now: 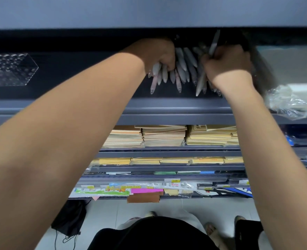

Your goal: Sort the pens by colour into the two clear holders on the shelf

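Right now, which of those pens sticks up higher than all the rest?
The pale grey pen gripped in the right hand: it alone rises above that hand, while the other pens fan downward toward the front edge of the shelf.

pens (182, 68) half hidden in shadow, clear holder (30, 73) cropped left

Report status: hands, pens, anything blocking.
Left hand grips a pen bunch. Right hand grips grey pens. Clear tray sits apart, far left. Plastic wrap at far right.
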{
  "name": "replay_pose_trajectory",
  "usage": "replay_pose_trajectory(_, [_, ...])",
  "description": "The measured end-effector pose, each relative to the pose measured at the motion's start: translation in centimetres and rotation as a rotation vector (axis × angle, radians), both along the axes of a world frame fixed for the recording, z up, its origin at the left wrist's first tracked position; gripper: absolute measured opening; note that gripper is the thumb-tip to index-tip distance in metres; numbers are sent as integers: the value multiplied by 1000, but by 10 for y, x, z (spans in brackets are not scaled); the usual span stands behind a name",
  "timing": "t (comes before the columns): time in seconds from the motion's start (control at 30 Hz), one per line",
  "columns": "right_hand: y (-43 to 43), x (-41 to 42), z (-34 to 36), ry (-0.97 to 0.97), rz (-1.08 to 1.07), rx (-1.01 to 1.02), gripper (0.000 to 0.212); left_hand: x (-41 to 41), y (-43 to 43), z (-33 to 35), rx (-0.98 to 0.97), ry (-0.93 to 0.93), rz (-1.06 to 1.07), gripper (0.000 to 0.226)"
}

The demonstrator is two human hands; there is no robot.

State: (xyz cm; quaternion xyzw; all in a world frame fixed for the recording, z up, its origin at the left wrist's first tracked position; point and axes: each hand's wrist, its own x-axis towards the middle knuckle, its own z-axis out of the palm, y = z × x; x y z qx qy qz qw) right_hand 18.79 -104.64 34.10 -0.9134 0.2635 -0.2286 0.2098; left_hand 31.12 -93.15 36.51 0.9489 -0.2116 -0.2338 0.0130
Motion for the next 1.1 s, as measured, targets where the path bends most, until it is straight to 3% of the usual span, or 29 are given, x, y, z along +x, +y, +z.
replay_pose_trajectory(0.17, [-3,4,-9,-31,-9,-61,42,6,4,6,3,116,87,26])
replay_pose_trajectory(0.4, [-9,4,-20,-122,44,-82,27,-13,10,5,35,-49,70,22])
replay_pose_trajectory(0.5, [-7,-2,-23,-171,54,-29,27,-6,21,-2,-48,-49,77,39])
replay_pose_trajectory(0.57, [-5,-5,-24,-207,61,7,27,-3,31,-2,-124,-31,120,31])
replay_pose_trajectory(0.8, [-5,-3,-26,-253,61,73,28,-3,54,-9,-583,201,352,26])
replay_pose_trajectory(1.03, [-7,-7,-27,-322,119,140,32,-15,71,-20,-1242,431,619,29])
replay_pose_trajectory(1.1, [-4,-14,-25,-390,199,240,38,-23,76,-19,-1395,456,694,29])
